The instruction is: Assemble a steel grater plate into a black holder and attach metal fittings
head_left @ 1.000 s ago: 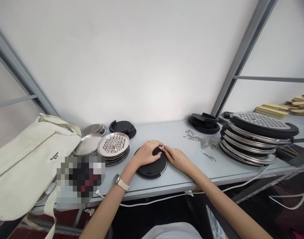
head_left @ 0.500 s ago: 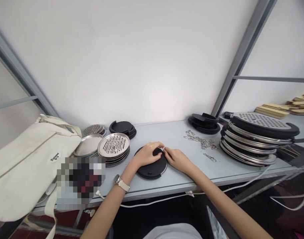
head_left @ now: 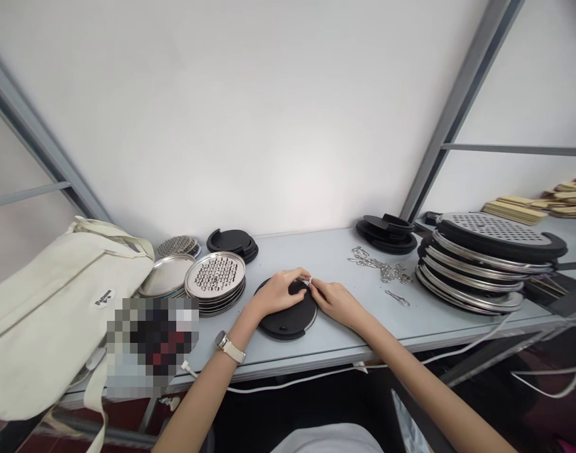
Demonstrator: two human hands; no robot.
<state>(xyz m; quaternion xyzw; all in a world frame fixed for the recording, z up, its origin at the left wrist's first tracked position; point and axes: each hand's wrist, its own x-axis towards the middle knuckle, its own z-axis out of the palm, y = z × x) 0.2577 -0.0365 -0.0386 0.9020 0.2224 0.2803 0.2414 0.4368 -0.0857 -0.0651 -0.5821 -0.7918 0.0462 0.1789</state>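
A round black disc [head_left: 288, 322] lies on the grey table, with a thin metal edge showing at its right side. Across its upper part rests my left hand [head_left: 284, 292], thumb on the surface and fingers curled to the far right rim. My right hand [head_left: 333, 302] is at that same rim, its thumb and forefinger pinched. Between the fingertips of both hands is a small shiny thing, too small to make out. To the right lie several metal clips [head_left: 386, 269] and one single clip [head_left: 398, 298] nearer the front edge.
Stacked grater discs [head_left: 215, 277] and plain metal discs [head_left: 170, 275] stand left, beside a cream bag [head_left: 56, 302]. Black holders [head_left: 231, 242] sit behind; more black holders [head_left: 386, 233] are back right. A tall disc stack [head_left: 481, 270] stands right. A white cable [head_left: 288, 385] runs along the front.
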